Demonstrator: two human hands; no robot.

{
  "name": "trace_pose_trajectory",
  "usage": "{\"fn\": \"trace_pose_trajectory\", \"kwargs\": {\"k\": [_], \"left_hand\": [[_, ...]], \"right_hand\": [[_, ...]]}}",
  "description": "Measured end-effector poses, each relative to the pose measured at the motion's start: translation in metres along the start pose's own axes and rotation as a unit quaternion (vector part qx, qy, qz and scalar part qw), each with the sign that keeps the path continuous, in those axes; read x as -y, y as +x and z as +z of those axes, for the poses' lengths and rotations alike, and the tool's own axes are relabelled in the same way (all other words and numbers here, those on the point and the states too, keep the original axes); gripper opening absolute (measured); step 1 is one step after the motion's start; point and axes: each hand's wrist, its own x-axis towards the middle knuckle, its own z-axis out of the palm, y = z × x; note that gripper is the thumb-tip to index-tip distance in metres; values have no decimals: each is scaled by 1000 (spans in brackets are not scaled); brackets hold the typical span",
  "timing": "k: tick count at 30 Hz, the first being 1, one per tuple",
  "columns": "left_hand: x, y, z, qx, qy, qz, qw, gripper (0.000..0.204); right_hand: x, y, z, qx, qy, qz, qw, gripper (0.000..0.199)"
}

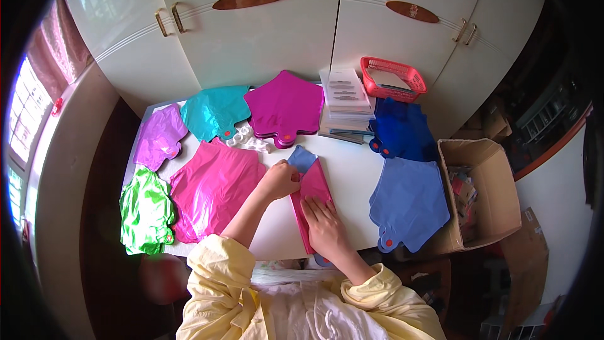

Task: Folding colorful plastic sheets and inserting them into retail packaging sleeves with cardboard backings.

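In front of me on the white table lies a folded pink foil balloon [318, 181], deflated and flat, with its long side running toward me. A blue foil balloon [302, 158] shows at its far end, and a bit of blue also peeks out at the near end. My left hand [279, 181] is closed, its fingers pinching at the left edge of the folded balloon; exactly which layer they hold is hidden. My right hand [324, 225] lies flat on the pink foil with the fingers stretched out, pressing on it.
Stacks of flat foil balloons ring the table: green [146, 211], lilac [160, 135], teal [217, 112], pink [217, 192], magenta [286, 106], dark blue [406, 127], light blue [412, 201]. White ribbon [247, 138], papers [345, 91], a red basket [412, 79] and a cardboard box [497, 208] sit around.
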Motion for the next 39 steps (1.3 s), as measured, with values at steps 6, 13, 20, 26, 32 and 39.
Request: {"fn": "trace_pose_trajectory", "kwargs": {"k": [6,13,20,26,32,39], "left_hand": [[-29,-21,16,-9,1,239,971,31],[-44,-21,14,37,10,171,984,31],[-43,-9,18,31,75,148,986,34],[-40,9,20,31,115,92,989,40],[-42,22,18,57,99,28,993,45],[-54,18,11,68,117,40,990,53]], "right_hand": [[-2,-3,9,-13,4,3,1000,41],[-2,-2,7,-6,26,9,1000,39],[-3,-2,5,-17,25,1,1000,44],[0,-1,3,-7,-4,-2,1000,44],[-2,-4,3,12,-6,-7,1000,47],[-3,-21,-21,50,151,40,986,51]]}}
